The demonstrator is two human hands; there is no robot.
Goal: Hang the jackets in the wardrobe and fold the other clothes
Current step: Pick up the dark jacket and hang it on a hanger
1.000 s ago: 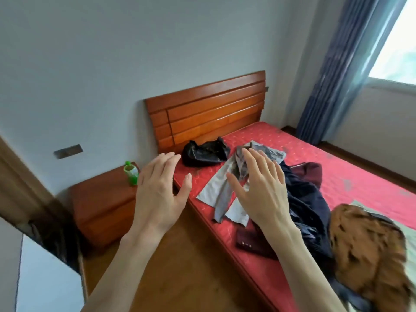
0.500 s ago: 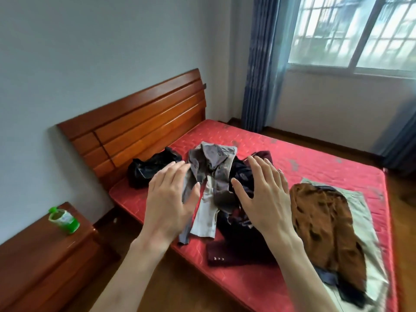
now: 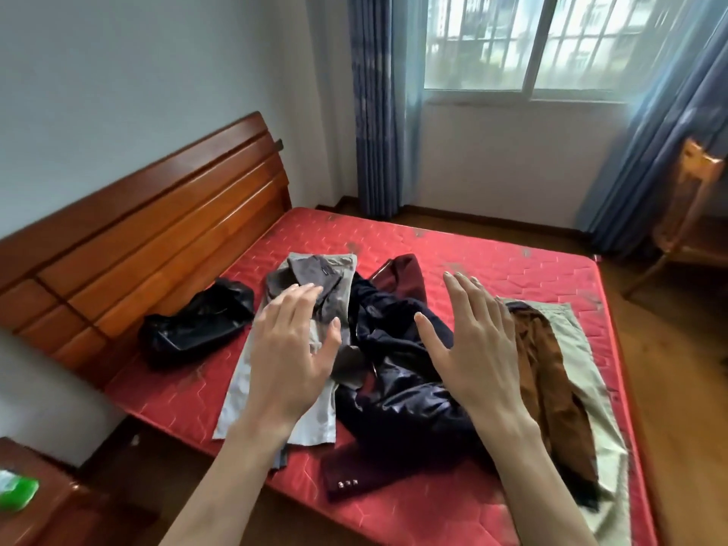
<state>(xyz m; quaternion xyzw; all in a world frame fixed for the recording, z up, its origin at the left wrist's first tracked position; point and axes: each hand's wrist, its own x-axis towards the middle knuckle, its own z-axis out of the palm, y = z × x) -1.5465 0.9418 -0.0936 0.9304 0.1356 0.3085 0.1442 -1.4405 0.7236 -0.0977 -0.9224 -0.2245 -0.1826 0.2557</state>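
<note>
Clothes lie heaped mid-bed: navy jacket (image 3: 398,372) crumpled over a maroon blazer (image 3: 354,480), grey trousers (image 3: 275,372) to its left, brown garment (image 3: 551,388) to its right. Since a second ago the view has swung from the nightstand to the pile. Left hand (image 3: 287,360) and right hand (image 3: 476,348) hover spread, holding nothing. Sorting looks about to begin; nothing hung or folded.

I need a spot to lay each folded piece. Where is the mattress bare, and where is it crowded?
Bare red mattress runs along the far side toward the window, past the maroon jacket. A smaller bare patch lies between the black garment and the grey trousers. The middle is crowded: navy jacket and brown garment overlap.
</note>
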